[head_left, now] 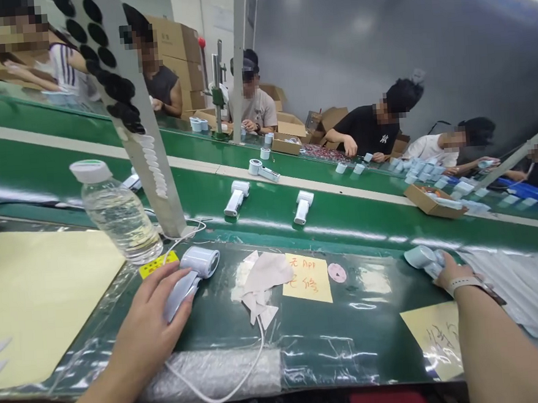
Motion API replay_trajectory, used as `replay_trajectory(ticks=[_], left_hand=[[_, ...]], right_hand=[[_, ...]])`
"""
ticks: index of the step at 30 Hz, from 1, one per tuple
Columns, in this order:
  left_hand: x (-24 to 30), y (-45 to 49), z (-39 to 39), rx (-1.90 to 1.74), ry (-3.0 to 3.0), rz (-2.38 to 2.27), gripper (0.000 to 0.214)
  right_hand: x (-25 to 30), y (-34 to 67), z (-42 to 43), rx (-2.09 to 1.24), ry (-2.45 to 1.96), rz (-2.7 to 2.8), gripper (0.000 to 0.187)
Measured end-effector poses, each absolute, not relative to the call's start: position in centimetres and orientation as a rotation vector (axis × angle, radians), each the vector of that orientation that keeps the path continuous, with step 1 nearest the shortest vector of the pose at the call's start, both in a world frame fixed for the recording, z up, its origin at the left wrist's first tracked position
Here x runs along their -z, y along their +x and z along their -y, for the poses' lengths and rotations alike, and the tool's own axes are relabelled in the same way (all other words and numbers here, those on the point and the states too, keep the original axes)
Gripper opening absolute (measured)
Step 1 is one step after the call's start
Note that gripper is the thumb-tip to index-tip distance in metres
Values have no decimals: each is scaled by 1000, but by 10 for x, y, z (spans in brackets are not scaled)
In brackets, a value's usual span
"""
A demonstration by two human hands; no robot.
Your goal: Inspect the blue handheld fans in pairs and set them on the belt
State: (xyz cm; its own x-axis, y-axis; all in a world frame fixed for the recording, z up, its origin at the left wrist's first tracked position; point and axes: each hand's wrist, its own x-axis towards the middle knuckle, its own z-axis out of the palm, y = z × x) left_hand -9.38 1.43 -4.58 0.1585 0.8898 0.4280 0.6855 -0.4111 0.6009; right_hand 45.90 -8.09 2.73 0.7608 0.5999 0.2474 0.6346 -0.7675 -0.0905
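Note:
My left hand (154,314) is closed round the handle of a white handheld device with a cylindrical head (200,261), which rests at the table's left. Over at the right, my right hand (453,271), with a light band on the wrist, grips a second such device (421,257), pale bluish white; its handle is mostly hidden by my fingers. Between the hands lie a crumpled pale cloth (267,272) and a yellow note with red handwriting (307,278). A white cable (261,349) curves from under the cloth towards my left forearm.
A water bottle (117,212) stands beside a metal post (148,154). Beyond the table runs a green conveyor (270,214) carrying similar devices (303,207). Several co-workers sit across it, near cardboard boxes (435,202). Bubble wrap (216,374) lines the front edge; white sheets (510,289) lie right.

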Motion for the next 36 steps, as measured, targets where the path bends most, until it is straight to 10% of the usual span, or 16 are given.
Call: replay_trajectory(ticks=[19,36], left_hand=[[36,-103,-9,-1283,870,-1175,29],[15,-80,12,-1269,1153,-987,39]], right_hand=[[23,124,-188,-355,-2418,1534,34],[-25,145,-11,-958,-1514,1551,42]])
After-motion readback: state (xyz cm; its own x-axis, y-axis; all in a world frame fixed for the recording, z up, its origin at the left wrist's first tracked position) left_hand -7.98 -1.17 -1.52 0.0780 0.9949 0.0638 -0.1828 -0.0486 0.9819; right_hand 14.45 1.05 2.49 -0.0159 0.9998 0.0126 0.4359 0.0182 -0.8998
